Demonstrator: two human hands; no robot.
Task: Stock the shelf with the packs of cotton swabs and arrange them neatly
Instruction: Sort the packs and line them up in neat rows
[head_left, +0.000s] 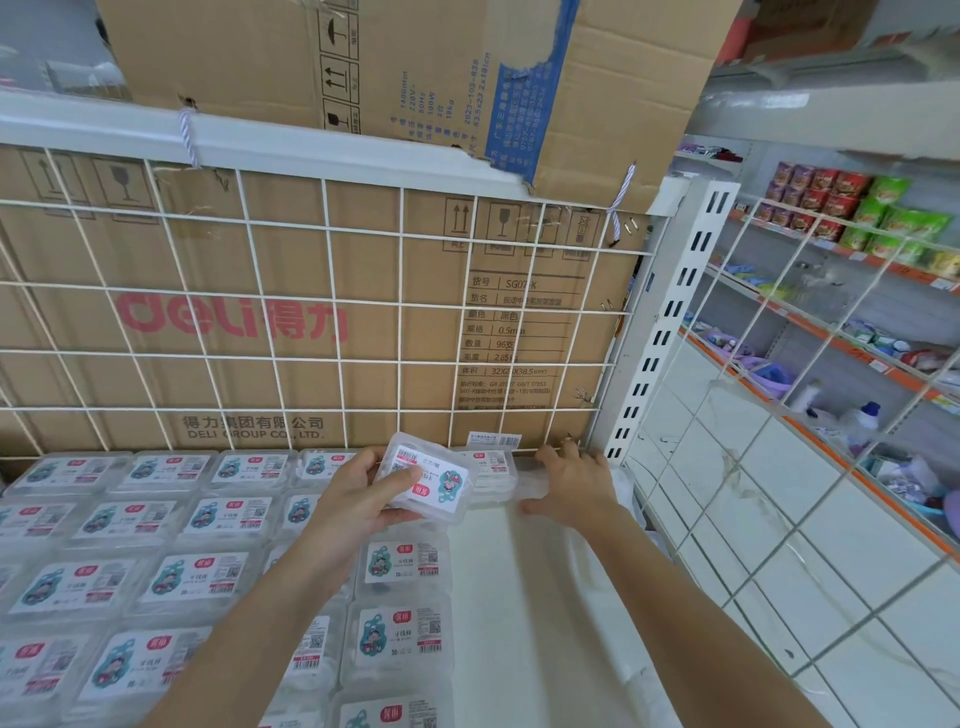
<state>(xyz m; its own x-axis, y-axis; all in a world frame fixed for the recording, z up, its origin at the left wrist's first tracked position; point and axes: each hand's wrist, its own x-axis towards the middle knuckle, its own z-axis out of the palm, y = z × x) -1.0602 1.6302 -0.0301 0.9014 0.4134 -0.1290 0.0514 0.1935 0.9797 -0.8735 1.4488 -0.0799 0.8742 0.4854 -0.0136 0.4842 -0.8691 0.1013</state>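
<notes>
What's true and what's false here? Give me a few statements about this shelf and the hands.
1. The left hand holds a pack of cotton swabs. True.
2. The right hand holds a bottle. False: it grips a rear pack beside the wire grid.
3. Rows of packs cover the whole shelf. False: they lie on its left; its right shows white surface.
4. Cardboard stands behind the wire grid. True.

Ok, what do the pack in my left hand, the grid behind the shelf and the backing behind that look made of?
Pack in the left hand: clear, glossy rigid plastic, see-through edges, paper label. Grid: thin metal wire, likely white-coated, smooth. Backing: brown corrugated cardboard, matte, with printed marks and torn edges.
</notes>
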